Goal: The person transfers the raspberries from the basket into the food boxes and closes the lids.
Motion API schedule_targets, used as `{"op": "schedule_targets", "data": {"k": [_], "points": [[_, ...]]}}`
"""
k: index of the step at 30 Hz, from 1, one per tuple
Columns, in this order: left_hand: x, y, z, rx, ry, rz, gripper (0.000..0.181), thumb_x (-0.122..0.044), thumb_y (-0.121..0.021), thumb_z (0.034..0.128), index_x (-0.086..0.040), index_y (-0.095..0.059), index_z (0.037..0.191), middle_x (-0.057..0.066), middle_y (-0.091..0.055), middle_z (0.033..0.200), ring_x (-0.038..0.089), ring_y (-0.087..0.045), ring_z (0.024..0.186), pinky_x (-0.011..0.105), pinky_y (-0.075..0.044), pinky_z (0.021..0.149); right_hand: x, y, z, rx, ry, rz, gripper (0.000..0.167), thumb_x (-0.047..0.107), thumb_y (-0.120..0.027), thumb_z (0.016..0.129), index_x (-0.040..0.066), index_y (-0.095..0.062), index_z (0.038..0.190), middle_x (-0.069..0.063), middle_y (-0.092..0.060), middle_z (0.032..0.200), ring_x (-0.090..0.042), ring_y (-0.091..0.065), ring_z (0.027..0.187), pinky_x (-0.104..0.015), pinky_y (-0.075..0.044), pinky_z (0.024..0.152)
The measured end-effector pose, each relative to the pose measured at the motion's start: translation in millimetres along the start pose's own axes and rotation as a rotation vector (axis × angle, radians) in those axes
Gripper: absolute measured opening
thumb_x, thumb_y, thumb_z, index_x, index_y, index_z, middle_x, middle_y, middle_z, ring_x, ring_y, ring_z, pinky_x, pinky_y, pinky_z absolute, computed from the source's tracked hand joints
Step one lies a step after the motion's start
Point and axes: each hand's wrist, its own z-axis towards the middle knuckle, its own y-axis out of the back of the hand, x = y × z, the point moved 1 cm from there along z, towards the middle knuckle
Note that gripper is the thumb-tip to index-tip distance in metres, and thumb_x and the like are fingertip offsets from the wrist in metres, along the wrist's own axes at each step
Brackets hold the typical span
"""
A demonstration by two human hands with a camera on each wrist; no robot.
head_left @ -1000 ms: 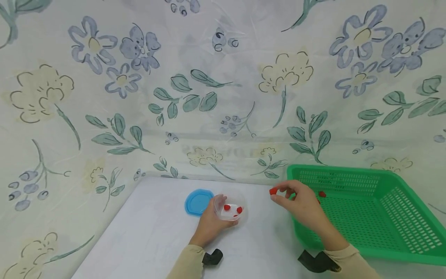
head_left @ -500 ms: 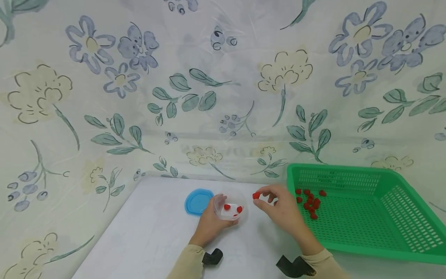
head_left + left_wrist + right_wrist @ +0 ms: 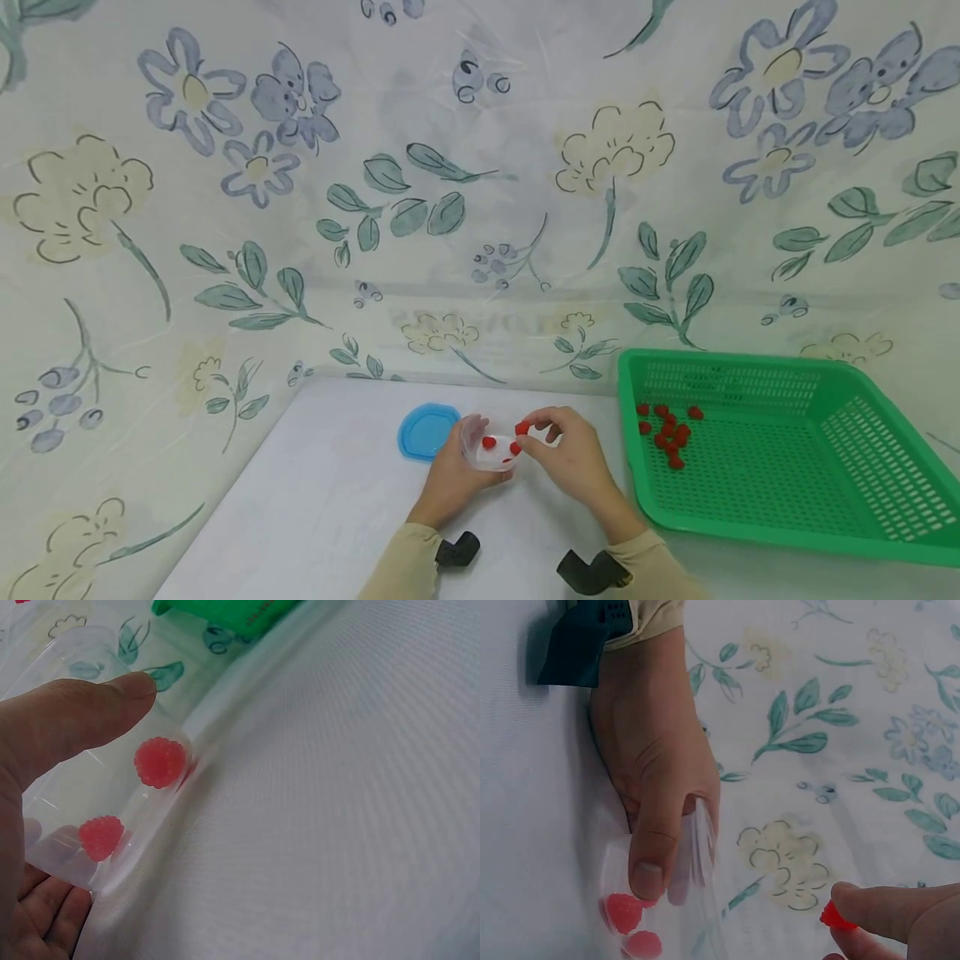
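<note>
Sleeves were closest to me, both beige, with a chunky black mount at the left cuff and a second black mount at the right one. Just past those, I had my left hand wrapped round a clear plastic cup, thumb along the near side, mouth of the cup facing up toward me. My right hand was clamped on a single red raspberry, just a pinch between thumb and fingertips. From up top that one looked right by the right edge of the cup, but my right wrist view showed a gap, so it wasn't touching. Inside the cup I could make out two loose raspberries, plus a sliver of red too hidden to call. Couldn't tell if the cup's base was on the tabletop, which was white.

Just left of the cup lay a flat blue lid, partly tucked behind my fingers. Off to the right was a big green basket, holes all over, with a cluster of berries bunched at its left end. Behind everything hung a floral cloth, blue and cream flowers, green leaves.
</note>
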Motion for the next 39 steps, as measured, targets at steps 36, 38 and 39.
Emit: {"op": "schedule_targets", "data": {"k": [36, 38, 39], "points": [[2.5, 2.3, -0.5, 0.002, -0.055, -0.018, 0.097, -0.035, -0.092, 0.0706, -0.008, -0.039, 0.147, 0.008, -0.056, 0.144, 0.032, -0.046, 0.138, 0.06, -0.037, 0.11, -8, -42, 8.7, 0.026, -0.044, -0.036, 0.021, 0.015, -0.081, 0.084, 0.009, -0.073, 0.102, -0.008, -0.061, 0.096, -0.019, -0.05, 0.081, -0.025, -0.046, 0.062], [2.3, 2.5, -0.3, 0.002, -0.049, -0.022, 0.097, -0.036, -0.092, 0.0706, -0.009, -0.039, 0.147, 0.008, -0.055, 0.144, 0.032, -0.046, 0.138, 0.06, -0.038, 0.109, -6, -39, 9.0, 0.027, -0.032, -0.035, 0.02, 0.014, -0.08, 0.084, 0.009, -0.073, 0.102, -0.009, -0.061, 0.096, -0.021, -0.051, 0.081, -0.025, -0.046, 0.063], [2.3, 2.6, -0.2, 0.002, -0.048, -0.024, 0.097, -0.036, -0.092, 0.0707, -0.009, -0.039, 0.147, 0.008, -0.055, 0.144, 0.032, -0.046, 0.137, 0.06, -0.039, 0.109, -5, -38, 9.1, 0.028, -0.025, -0.034, 0.021, 0.014, -0.08, 0.084, 0.008, -0.073, 0.102, -0.01, -0.061, 0.096, -0.022, -0.051, 0.082, -0.026, -0.046, 0.063]]}}
